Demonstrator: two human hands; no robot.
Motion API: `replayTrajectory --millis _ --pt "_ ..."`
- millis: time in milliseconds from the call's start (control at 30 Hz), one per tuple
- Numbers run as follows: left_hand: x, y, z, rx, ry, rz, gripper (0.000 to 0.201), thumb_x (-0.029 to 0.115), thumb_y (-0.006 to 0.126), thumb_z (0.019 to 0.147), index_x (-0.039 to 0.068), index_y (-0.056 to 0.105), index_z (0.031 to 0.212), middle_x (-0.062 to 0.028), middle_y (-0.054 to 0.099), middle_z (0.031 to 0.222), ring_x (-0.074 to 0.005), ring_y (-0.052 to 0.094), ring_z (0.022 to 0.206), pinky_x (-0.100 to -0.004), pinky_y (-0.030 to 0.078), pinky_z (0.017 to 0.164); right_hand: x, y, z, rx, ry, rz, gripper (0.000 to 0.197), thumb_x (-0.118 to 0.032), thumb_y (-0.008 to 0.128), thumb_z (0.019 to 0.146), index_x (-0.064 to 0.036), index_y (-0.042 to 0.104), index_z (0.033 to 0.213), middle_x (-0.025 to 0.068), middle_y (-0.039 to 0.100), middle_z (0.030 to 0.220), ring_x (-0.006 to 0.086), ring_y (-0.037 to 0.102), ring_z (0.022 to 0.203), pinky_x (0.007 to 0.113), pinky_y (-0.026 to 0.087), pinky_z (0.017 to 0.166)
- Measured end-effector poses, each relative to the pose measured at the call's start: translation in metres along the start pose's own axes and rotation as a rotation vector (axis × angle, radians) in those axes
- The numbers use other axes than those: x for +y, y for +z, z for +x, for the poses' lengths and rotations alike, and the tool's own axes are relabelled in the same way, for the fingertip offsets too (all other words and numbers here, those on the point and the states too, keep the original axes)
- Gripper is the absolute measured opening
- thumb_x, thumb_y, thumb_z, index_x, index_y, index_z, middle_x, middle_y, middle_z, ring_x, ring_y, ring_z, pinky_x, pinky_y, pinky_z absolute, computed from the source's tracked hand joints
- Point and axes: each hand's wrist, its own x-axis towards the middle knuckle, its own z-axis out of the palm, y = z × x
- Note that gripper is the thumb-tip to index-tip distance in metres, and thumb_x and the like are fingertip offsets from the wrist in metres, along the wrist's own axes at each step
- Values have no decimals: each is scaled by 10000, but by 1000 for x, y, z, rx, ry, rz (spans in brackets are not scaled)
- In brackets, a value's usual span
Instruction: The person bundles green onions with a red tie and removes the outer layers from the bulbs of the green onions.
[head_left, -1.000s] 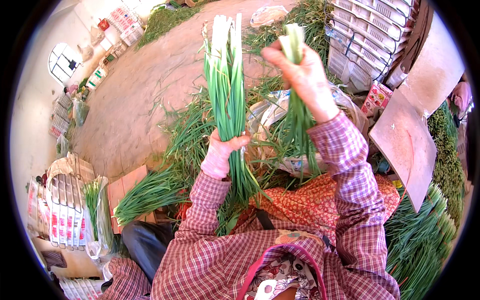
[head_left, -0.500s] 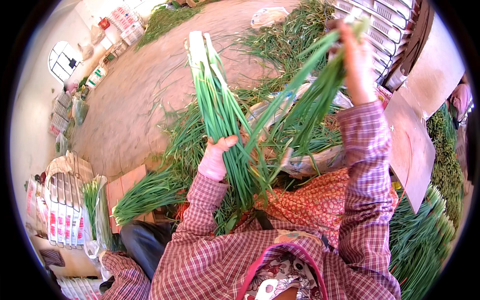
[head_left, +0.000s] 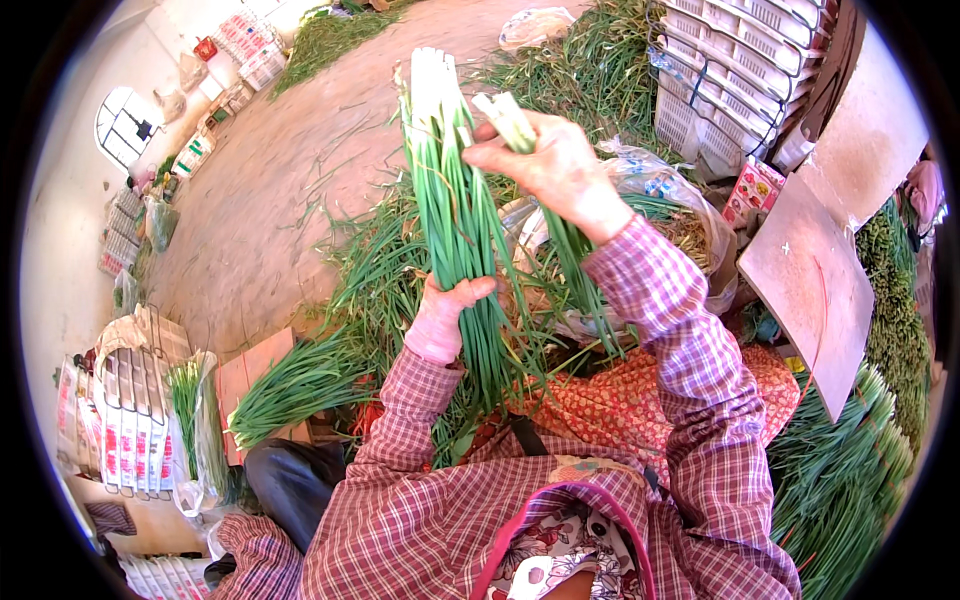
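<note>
A thick bunch of garlic chives (head_left: 445, 215) stands nearly upright in my left hand (head_left: 446, 310), its white stem ends at the top and green leaves hanging below. The fingers of that hand are wrapped round its middle. Beside the top of it, my right hand (head_left: 560, 165) grips a smaller bunch of chives (head_left: 510, 122) near the pale ends; its leaves trail down toward my lap. Below both hands lie loose green leaves (head_left: 375, 290) and a clear plastic bag (head_left: 690, 200) with cuttings. A red floral apron (head_left: 600, 400) covers my lap.
A bundle of chives (head_left: 300, 385) rests on a board at left. White plastic crates (head_left: 735, 75) are stacked at far right, near a tilted board (head_left: 805, 285). More chives (head_left: 840, 490) are heaped at right. A strapped white crate stack (head_left: 135, 430) stands at left, near another person's sleeve (head_left: 255, 550).
My right hand has come down and left with its smaller bunch, from near the crates to beside the larger one. The left-hand bunch has shifted slightly right and stands straighter.
</note>
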Motion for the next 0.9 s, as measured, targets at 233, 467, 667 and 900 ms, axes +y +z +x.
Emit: replayTrajectory --millis 233,467,667,900 --pt "0 -12 -4 25 34 25 413 216 764 652 32 581 974 -50 603 793 -173 603 695 -308 519 612 0 -55 -1 415 51 121 210 -307 638 832 -128 647 941 -40 570 719 53 470 577 205 405 529" --pt "-17 -24 5 93 125 85 428 131 739 691 36 554 1066 -85 645 850 -170 618 696 -296 521 638 -9 -114 -8 551 -161 156 253 -285 581 879 -76 583 1022 24 631 816 66 567 645 198 464 559" --pt "-20 -8 2 134 141 123 429 72 713 706 39 536 1095 -58 637 844 -146 615 683 -278 514 617 -6 -28 -2 199 29 10 274 -333 681 789 -82 635 891 21 598 747 90 531 599 253 466 570" --pt "-15 3 -4 82 126 104 397 64 727 702 40 559 1062 -28 625 842 -131 599 702 -267 506 641 -1 -22 6 183 107 159 200 -296 683 796 -127 658 899 -59 544 632 47 478 527 210 386 466"
